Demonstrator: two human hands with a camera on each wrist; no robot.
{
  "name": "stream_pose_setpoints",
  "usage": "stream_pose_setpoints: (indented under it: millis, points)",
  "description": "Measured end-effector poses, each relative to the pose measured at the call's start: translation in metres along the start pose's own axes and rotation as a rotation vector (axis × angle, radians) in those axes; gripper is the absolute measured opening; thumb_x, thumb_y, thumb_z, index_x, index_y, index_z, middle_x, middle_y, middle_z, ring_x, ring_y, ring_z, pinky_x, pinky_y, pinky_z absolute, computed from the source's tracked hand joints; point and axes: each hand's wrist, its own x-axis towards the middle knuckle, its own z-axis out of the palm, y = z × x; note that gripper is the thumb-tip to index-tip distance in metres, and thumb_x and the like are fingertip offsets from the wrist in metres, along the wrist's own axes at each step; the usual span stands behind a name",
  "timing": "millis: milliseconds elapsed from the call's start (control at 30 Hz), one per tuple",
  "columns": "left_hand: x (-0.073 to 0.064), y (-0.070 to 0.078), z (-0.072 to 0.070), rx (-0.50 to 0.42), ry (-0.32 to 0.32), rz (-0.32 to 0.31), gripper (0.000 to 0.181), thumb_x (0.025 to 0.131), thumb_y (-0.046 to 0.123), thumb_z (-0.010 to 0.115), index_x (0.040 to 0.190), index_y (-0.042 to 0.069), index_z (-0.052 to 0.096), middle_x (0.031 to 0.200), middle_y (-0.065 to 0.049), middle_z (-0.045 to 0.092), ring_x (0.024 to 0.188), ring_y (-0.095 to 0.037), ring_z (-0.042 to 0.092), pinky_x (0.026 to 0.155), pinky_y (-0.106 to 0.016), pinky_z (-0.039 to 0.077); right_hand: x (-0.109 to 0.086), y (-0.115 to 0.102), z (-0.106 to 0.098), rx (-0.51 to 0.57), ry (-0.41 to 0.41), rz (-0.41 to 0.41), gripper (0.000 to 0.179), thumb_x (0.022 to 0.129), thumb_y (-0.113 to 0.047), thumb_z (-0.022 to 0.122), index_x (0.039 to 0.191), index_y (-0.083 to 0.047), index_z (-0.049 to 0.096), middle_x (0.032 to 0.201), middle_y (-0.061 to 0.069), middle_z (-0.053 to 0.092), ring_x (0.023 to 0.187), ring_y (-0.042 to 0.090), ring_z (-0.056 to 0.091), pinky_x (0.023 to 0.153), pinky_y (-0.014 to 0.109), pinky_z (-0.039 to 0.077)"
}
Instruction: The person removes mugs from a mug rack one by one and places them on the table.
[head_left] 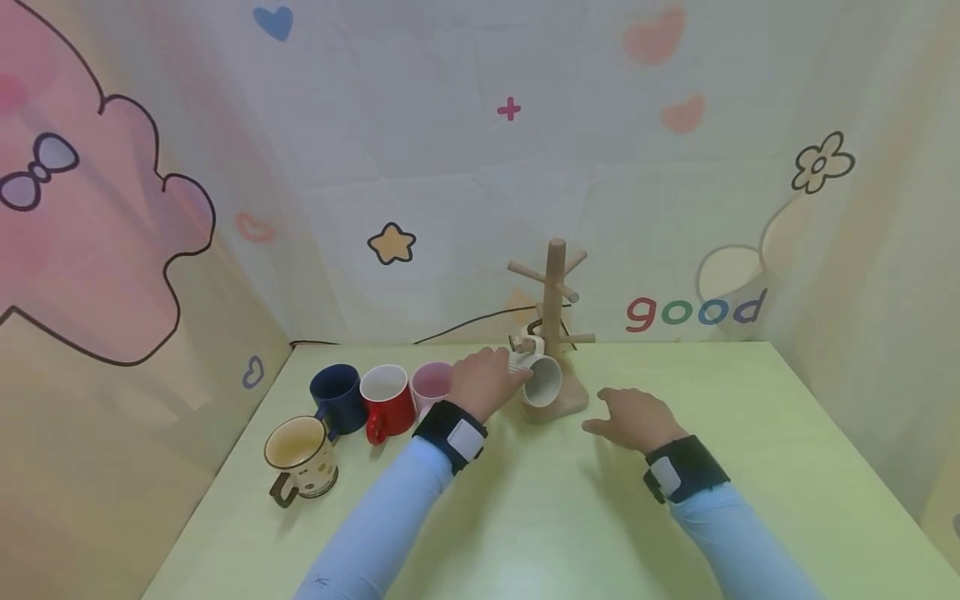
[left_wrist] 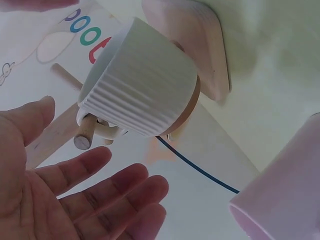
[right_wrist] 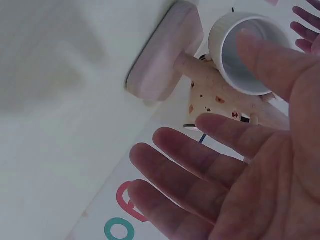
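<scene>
A white ribbed mug [left_wrist: 142, 80] with a tan base hangs by its handle from a low peg [left_wrist: 85, 133] of the wooden mug tree [head_left: 553, 287]. My left hand [head_left: 485, 382] is beside this mug; in the left wrist view its fingers [left_wrist: 127, 187] are spread and hold nothing. To the right of the tree is my right hand [head_left: 637, 418], its fingers [right_wrist: 175, 172] extended and nothing in its grasp. Behind the white mug, a cream spotted mug [right_wrist: 212, 104] shows at the tree in the right wrist view, partly hidden by the post.
Left of the tree stand a pink mug [head_left: 431, 382], partly behind my left hand, a red mug [head_left: 397, 412] with white inside, and a dark blue mug [head_left: 341, 404]. Nearer me is a cream mug with a brown handle [head_left: 311, 471]. A printed cloth [head_left: 450, 167] hangs behind the table.
</scene>
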Motion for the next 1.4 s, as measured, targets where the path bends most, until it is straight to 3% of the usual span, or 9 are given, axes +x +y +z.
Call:
stream_pose_setpoints:
  millis: [267,433,533,667,767,900,1100,1400]
  points:
    - [0.017,0.006,-0.005,0.031,0.007,-0.005,0.052,0.096,0.056,0.056,0.114,0.008,0.069,0.08,-0.004,0.06,0.067,-0.018,0.058,0.054,-0.031,0.047,0.031,0.007,-0.017,-0.051,0.101,0.037,0.067,0.09,-0.038,0.071,0.129,0.014,0.052,0.11,0.03,0.066,0.097,0.045,0.066,0.078,0.056,0.055]
    - [0.026,0.01,-0.003,0.054,0.035,0.02,0.043,0.098,0.051,0.055,0.104,0.011,0.071,0.08,-0.002,0.063,0.069,-0.017,0.059,0.057,-0.03,0.05,0.049,0.005,-0.025,-0.04,0.174,0.05,0.07,0.093,-0.037,0.068,0.135,0.014,0.045,0.107,0.031,0.065,0.087,0.041,0.068,0.069,0.053,0.056]
    - [0.031,0.011,-0.001,0.083,0.032,0.041,0.039,0.101,0.047,0.053,0.102,0.013,0.071,0.084,-0.002,0.065,0.073,-0.017,0.061,0.06,-0.032,0.052,0.057,0.002,-0.027,-0.042,0.192,0.04,0.061,0.095,-0.034,0.065,0.133,0.011,0.048,0.101,0.028,0.066,0.078,0.036,0.067,0.065,0.051,0.056]
    - [0.036,0.012,0.001,0.267,0.0,0.131,0.022,0.103,0.032,0.055,0.111,0.021,0.072,0.094,0.0,0.067,0.081,-0.017,0.062,0.065,-0.035,0.056,0.065,0.001,-0.025,-0.055,0.253,0.016,0.038,0.097,-0.026,0.065,0.118,0.006,0.059,0.084,0.019,0.065,0.066,0.03,0.062,0.057,0.046,0.054]
    - [0.039,0.011,0.004,0.376,0.003,0.182,0.02,0.102,0.022,0.058,0.116,0.026,0.072,0.098,0.001,0.068,0.086,-0.017,0.062,0.067,-0.039,0.058,0.07,0.003,-0.023,-0.053,0.331,0.006,0.021,0.096,-0.02,0.065,0.103,0.001,0.066,0.073,0.013,0.062,0.06,0.028,0.058,0.05,0.042,0.05]
    - [0.041,0.01,0.009,0.387,0.037,0.186,0.02,0.101,0.021,0.058,0.114,0.025,0.073,0.096,0.001,0.069,0.087,-0.016,0.063,0.065,-0.038,0.057,0.074,0.006,-0.022,-0.037,0.393,0.015,0.014,0.097,-0.019,0.066,0.096,-0.005,0.071,0.068,0.009,0.061,0.058,0.026,0.057,0.046,0.04,0.045]
    - [0.038,0.01,0.01,0.371,0.09,0.173,0.019,0.101,0.021,0.058,0.112,0.023,0.074,0.093,0.0,0.068,0.086,-0.016,0.063,0.063,-0.035,0.056,0.076,0.007,-0.026,-0.009,0.409,0.007,0.018,0.096,-0.022,0.067,0.1,-0.007,0.074,0.07,0.008,0.065,0.058,0.025,0.059,0.046,0.039,0.045]
    - [0.033,0.022,0.014,0.378,0.083,0.202,0.017,0.1,0.022,0.06,0.111,0.022,0.072,0.094,-0.001,0.069,0.081,-0.014,0.064,0.059,-0.032,0.056,0.085,0.02,-0.022,0.002,0.422,0.006,0.022,0.097,-0.025,0.065,0.108,-0.008,0.073,0.078,0.013,0.069,0.058,0.027,0.06,0.046,0.04,0.045]
